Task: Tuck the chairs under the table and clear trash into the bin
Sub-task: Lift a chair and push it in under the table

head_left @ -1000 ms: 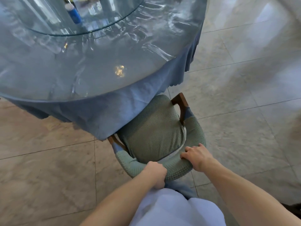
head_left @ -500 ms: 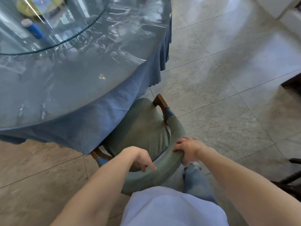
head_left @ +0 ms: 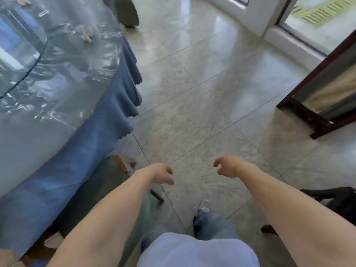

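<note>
Both hands (head_left: 162,173) (head_left: 228,166) left the knitted green chair (head_left: 100,189).

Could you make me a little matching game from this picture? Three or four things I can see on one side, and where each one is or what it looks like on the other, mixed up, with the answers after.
Things:
1. tablecloth
2. green chair
3. left hand
4. floor

Descriptions:
A. pale glossy tiles
B. blue, hanging in folds off the table edge
C. loosely curled, holding nothing, above the floor
D. tucked partly beneath the cloth, lower left

Pairs: 1-B, 2-D, 3-C, 4-A
</note>
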A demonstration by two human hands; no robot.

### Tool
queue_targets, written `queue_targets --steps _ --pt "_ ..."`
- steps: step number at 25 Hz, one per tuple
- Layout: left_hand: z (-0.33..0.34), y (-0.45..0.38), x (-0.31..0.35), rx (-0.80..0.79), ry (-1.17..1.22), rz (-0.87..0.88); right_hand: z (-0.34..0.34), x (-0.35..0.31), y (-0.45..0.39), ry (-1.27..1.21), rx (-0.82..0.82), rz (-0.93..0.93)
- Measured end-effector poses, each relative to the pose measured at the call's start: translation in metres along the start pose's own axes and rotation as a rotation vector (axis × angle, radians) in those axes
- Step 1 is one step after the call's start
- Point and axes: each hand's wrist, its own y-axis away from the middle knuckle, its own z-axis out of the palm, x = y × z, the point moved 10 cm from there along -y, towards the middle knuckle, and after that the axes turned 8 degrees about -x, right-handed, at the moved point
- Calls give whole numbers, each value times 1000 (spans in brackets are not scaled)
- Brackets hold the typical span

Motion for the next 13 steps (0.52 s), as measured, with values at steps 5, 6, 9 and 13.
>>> queue_targets --steps 5,6,9,13 --pt "-81 -24 72 85 3 40 -62 79 -17 -105 34 21" --pt "-98 -29 80 102 3 48 -78 83 -24 -100 37 12" --pt "-138 -46 80 96 24 25 -122 77 -48 -31 17 -14" --pt "-206 -81 45 68 53 -51 -203 52 -103 -1 -1 -72"
